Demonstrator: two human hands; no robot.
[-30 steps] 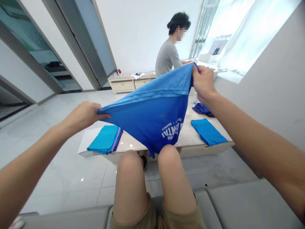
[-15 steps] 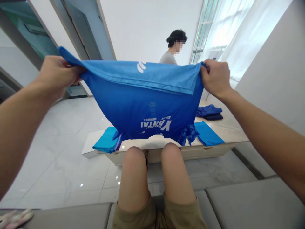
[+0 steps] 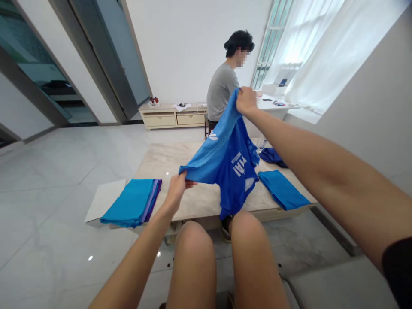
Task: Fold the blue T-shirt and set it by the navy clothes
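Note:
A blue T-shirt (image 3: 222,150) with white lettering hangs tilted in the air over the table (image 3: 199,195). My left hand (image 3: 177,188) pinches its lower left corner. Higher up and to the right, my right hand (image 3: 247,101) grips another corner of the hem. The rest of the shirt droops between and below my hands, its printed side partly folded from view. Left on the table lies a stack of folded clothes (image 3: 130,201), turquoise on top with purple edges. On the right is a folded blue garment (image 3: 283,189).
A crumpled dark blue garment (image 3: 273,157) lies behind the folded one. Beyond the table, a person in a grey top (image 3: 220,88) sits at a white desk (image 3: 277,104). A low drawer cabinet (image 3: 174,118) stands against the wall. My knees are close to the table's near edge.
Both hands held the shirt stretched level and high; now the left hand has come down and inward, and the right has moved left. The shirt has swung into a slant. The view has tilted.

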